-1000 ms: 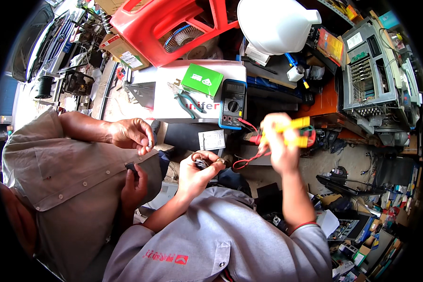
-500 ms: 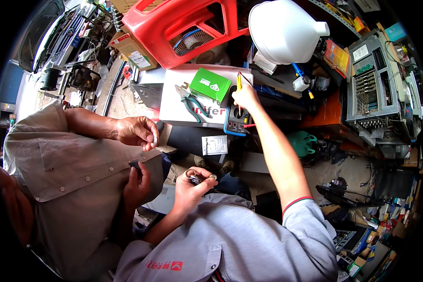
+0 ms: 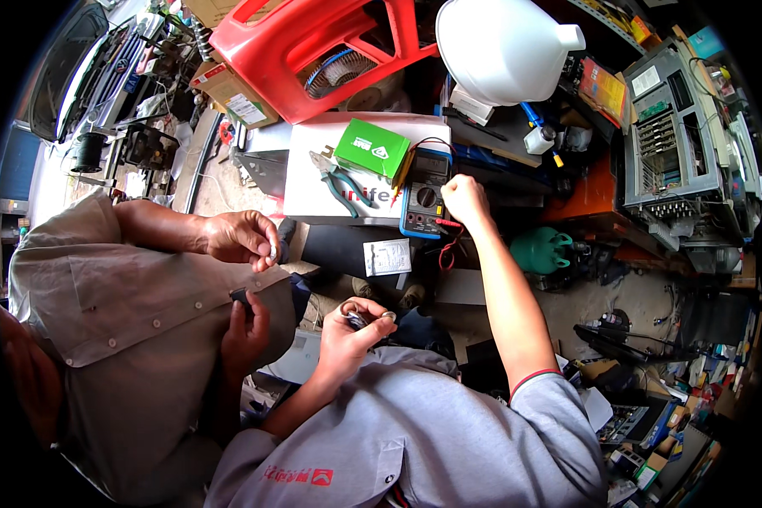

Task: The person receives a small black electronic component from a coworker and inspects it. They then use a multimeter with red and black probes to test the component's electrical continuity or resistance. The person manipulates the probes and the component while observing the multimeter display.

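Note:
My left hand [image 3: 345, 340] is closed round a small dark and silvery part [image 3: 360, 320], held low in front of my shirt; its kind is unclear. My right hand [image 3: 466, 201] is curled at the right edge of a blue-framed multimeter [image 3: 425, 200]; whatever its fingers hold, if anything, is hidden. A red test lead [image 3: 447, 256] loops below the meter, and yellow and red probes lie along its left side. Left of it are a green box [image 3: 372, 147] and open-jawed pliers with teal handles [image 3: 345, 188], both on a white carton [image 3: 305, 188].
At the left, another person's hand [image 3: 244, 238] pinches a small pale piece; their lower hand [image 3: 245, 334] holds a small black one. A silvery packet [image 3: 387, 257] lies nearer me. Behind are a red plastic stool [image 3: 271, 68] and a white funnel-shaped cover [image 3: 504, 55].
My right hand has let go of the yellow probe and moved right, off the multimeter's face. The probe now lies beside the meter. My left hand keeps its hold.

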`<state>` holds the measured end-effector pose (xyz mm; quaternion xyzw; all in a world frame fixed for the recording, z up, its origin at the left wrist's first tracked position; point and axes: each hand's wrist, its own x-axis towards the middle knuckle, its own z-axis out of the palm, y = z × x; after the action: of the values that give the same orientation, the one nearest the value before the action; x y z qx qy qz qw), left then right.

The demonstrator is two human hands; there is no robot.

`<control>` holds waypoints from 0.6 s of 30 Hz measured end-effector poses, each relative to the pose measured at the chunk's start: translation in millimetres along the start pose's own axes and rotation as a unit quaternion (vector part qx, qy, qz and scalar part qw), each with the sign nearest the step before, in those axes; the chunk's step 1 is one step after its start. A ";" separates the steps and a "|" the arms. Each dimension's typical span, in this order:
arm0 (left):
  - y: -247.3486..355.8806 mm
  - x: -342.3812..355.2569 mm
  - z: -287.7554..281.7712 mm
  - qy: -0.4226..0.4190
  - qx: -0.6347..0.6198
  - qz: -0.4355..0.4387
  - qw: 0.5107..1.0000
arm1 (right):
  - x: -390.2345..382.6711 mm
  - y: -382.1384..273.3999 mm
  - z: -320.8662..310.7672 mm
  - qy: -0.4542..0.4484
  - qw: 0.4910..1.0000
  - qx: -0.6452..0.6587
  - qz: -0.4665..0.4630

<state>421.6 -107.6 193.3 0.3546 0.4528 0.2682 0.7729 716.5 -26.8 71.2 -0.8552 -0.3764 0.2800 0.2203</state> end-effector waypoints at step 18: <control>13.1 18.5 5.5 -0.004 -0.112 -0.022 0.993 | -14.3 -28.3 19.2 -0.088 0.987 -0.132 -0.034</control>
<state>433.6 -87.8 196.1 0.2571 0.4243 0.2983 0.8154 681.4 -17.0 77.9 -0.8354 -0.4571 0.2944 0.0810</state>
